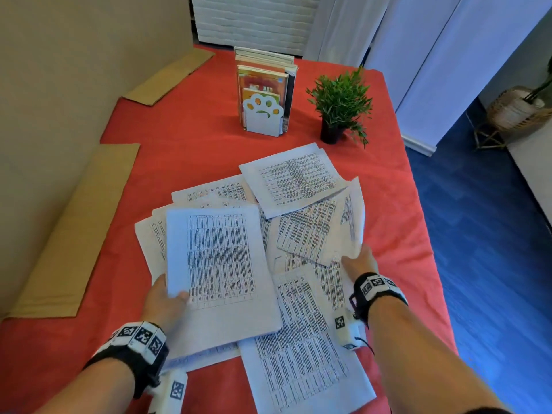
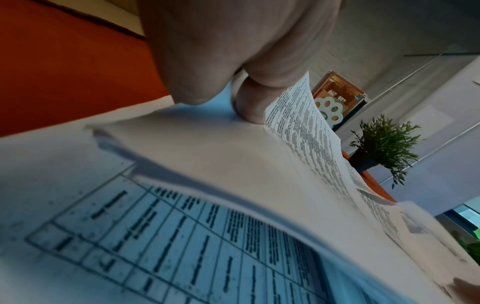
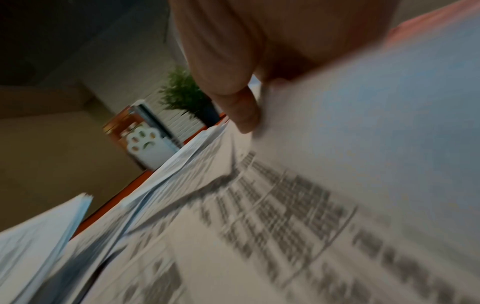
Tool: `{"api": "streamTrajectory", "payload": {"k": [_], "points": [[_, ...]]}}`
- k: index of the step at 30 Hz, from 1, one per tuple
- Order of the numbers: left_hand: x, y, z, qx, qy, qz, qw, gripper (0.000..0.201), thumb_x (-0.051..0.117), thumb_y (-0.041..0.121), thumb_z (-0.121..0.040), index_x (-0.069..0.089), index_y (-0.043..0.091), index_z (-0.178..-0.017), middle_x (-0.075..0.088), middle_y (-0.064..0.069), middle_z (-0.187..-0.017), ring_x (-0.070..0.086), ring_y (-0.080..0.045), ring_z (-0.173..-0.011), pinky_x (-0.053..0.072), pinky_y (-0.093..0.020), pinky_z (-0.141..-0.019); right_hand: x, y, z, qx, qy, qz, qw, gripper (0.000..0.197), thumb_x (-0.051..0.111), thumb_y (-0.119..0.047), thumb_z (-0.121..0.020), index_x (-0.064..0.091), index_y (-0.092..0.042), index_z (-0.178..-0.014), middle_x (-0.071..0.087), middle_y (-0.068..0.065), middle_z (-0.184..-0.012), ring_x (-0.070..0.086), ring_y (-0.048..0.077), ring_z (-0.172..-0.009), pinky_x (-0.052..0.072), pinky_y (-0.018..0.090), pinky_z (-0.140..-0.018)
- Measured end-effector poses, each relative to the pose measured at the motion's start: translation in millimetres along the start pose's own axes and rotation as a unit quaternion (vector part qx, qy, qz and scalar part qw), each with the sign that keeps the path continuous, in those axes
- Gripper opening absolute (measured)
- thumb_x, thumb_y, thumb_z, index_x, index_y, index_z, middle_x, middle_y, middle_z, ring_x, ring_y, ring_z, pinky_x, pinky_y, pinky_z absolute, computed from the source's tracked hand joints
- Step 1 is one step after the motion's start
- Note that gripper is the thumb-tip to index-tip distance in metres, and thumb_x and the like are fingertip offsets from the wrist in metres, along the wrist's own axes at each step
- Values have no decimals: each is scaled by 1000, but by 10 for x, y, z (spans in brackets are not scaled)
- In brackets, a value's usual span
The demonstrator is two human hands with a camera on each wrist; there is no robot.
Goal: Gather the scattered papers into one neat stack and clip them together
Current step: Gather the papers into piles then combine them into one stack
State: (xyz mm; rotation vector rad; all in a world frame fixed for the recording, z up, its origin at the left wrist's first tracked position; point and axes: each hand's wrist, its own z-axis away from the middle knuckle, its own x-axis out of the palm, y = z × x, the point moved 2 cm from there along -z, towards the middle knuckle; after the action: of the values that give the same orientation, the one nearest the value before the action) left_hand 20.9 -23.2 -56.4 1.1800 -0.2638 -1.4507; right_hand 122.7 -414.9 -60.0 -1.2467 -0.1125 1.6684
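Probably a home study or office corner: red-clothed surface (image 1: 185,150) bearing books (image 1: 263,82) behind a paw-shaped bookend (image 1: 263,115), small potted plant (image 1: 340,106), printed table sheets (image 1: 295,180), white curtains (image 1: 448,55).

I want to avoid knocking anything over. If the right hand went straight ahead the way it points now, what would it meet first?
The right hand points away across the table, holding a lifted sheet. Straight on lies that sheet, then bare red cloth. The potted plant stands further on, probably a little to the left of that line, but depth is unclear.
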Motion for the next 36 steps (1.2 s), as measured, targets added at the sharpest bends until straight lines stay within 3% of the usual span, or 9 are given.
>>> {"api": "streamTrajectory", "payload": {"k": [4,13,16,19,23,26,29,31,36], "points": [[-74,17,-18,1,15,22,1000,40,56,-4,-86,51,4,-125,60,-12,-112,55,-23,-97,41,-34,-90,271,-108,203,-34,-23,1,999,36,48,-7,-89,45,-15,-123,63,10,-105,60,27,-87,48,30,-67],[-255,23,-26,-11,37,42,998,40,59,5,-85,54,16,-123,64,-10,-114,62,-32,-102,48,-50,-96,697,-431,605,-67,-71,-21,995,46,44,0,-88,39,-10,-133,60,15,-118,51,22,-90,42,28,-76],[-289,9,-40,-8,38,42,998,39,60,7,-85,53,14,-123,64,-13,-117,61,-34,-102,48,-53,-95,767,-523,657,-56,-89,-19,994,61,51,-7,-87,27,-9,-142,52,16,-132,55,30,-110,47,34,-89],[-289,75,-22,-5,34,51,998,40,59,6,-87,52,14,-126,63,-14,-118,60,-35,-104,47,-52,-96,654,-627,677,-48,-20,73,996,82,56,-19,-85,8,-15,-151,24,10,-152,33,33,-134,33,47,-109],[-149,242,12,16,3,48,999,42,60,8,-86,51,18,-126,63,-13,-120,60,-35,-105,47,-54,-96,410,-738,771,-160,54,125,978,66,56,-38,-85,30,-25,-145,16,0,-156,13,28,-143,14,50,-115],[79,422,93,32,-29,36,998,39,61,10,-85,51,17,-123,63,-13,-119,61,-35,-103,48,-55,-94,355,-656,825,-173,-59,14,983,53,55,-43,-87,47,-24,-136,43,1,-143,32,22,-138,25,43,-114],[347,601,234,50,-45,15,998,39,61,9,-86,50,12,-123,62,-14,-118,61,-35,-104,48,-52,-95,313,-489,941,-119,-182,-107,970,54,56,-47,-82,52,-19,-128,62,4,-123,58,22,-114,44,39,-103],[518,699,341,59,-53,6,997,40,60,8,-86,50,10,-125,62,-15,-120,60,-35,-104,47,-50,-96,236,-342,1000,-126,-163,-95,974,43,55,-39,-84,55,-15,-121,65,6,-117,61,24,-107,48,42,-98],[889,825,584,84,-119,-10,989,41,61,17,-87,47,15,-126,60,-9,-121,59,-33,-107,48,-51,-96,-107,29,949,-118,-67,-87,987,27,51,-11,-90,55,-8,-116,59,4,-101,56,21,-94,42,26,-81]]}}
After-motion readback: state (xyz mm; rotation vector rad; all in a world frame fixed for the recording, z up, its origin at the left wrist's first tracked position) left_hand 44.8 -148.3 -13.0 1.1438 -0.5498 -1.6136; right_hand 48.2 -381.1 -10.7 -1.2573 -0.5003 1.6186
